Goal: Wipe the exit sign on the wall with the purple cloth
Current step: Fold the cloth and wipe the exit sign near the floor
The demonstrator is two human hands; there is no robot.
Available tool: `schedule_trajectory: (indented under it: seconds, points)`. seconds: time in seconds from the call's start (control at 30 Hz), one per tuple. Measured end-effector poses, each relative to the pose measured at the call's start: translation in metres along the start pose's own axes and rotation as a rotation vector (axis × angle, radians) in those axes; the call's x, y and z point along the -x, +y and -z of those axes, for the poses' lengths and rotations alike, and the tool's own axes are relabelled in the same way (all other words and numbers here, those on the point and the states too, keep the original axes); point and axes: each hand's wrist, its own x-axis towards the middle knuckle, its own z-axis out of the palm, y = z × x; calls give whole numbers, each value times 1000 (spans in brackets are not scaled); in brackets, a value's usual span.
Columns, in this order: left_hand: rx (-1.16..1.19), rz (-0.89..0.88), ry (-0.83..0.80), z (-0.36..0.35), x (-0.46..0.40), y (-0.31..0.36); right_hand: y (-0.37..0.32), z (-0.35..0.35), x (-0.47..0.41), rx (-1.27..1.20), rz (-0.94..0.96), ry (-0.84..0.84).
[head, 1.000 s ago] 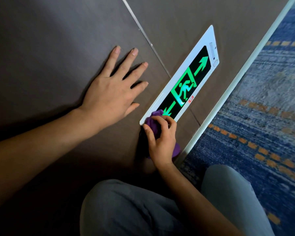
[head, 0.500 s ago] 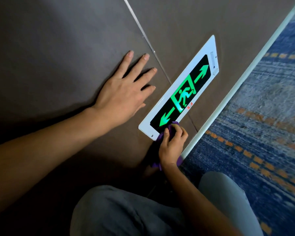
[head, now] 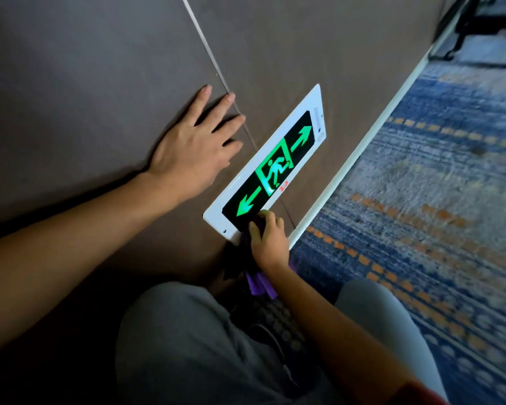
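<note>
Rubbing the exit sign (head: 270,168) near corner, right hand (head: 268,241) squeezing the purple cloth (head: 260,283), left hand (head: 193,147) spread flat. Cloth might slip.

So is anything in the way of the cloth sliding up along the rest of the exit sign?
Nothing visible is. The right hand presses the purple cloth on the exit sign at its lower end; the rest of the face is bare. The left hand lies flat on the wall beside it.
</note>
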Motion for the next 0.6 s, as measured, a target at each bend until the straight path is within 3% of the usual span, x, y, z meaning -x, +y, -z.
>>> schedule_trajectory:
  seconds: [0.13,0.27,0.43,0.6]
  points:
    - [53,35,-4,-1,0,2,3,14,-15,-156,32,155]
    - [116,46,90,-1,-2,2,-7,38,-70,-281,-73,354]
    - [99,-12,-7,1,-24,0,-4,49,-112,-195,-130,332]
    - [60,-46,-33,-2,-26,0,2,21,-76,-235,-118,293]
